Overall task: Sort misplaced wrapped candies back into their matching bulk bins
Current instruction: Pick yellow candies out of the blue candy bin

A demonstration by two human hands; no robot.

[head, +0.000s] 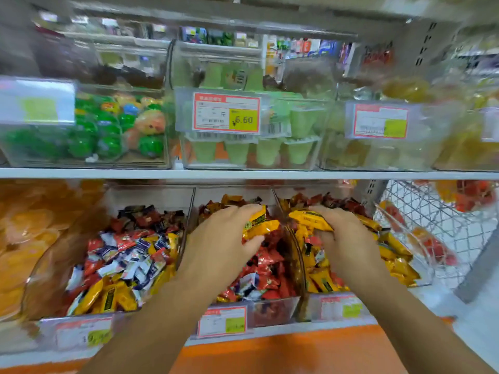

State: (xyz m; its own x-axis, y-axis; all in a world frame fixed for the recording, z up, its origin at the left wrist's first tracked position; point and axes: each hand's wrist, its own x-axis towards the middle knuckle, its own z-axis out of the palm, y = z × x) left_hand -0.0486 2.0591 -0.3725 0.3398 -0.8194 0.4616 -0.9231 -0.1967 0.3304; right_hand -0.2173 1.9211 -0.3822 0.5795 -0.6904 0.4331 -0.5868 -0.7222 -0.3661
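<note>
Three clear bulk bins stand side by side on the lower shelf. The left bin (151, 197) holds mixed red, white-blue and yellow wrapped candies. The middle bin (272, 310) holds mostly red candies. The right bin (334, 307) holds mostly yellow candies. My left hand (224, 238) is over the middle bin, shut on a few yellow wrapped candies (259, 225). My right hand (348, 238) is over the right bin, gripping a bunch of yellow wrapped candies (307, 218). The two hands are close together across the divider between these bins.
The shelf above (243, 174) carries clear bins of green jelly cups (267, 149) and round green and orange sweets (108, 130), with price tags (226, 112). A wire basket (437, 225) hangs at the right. Orange-yellow packets (29, 238) fill the far left.
</note>
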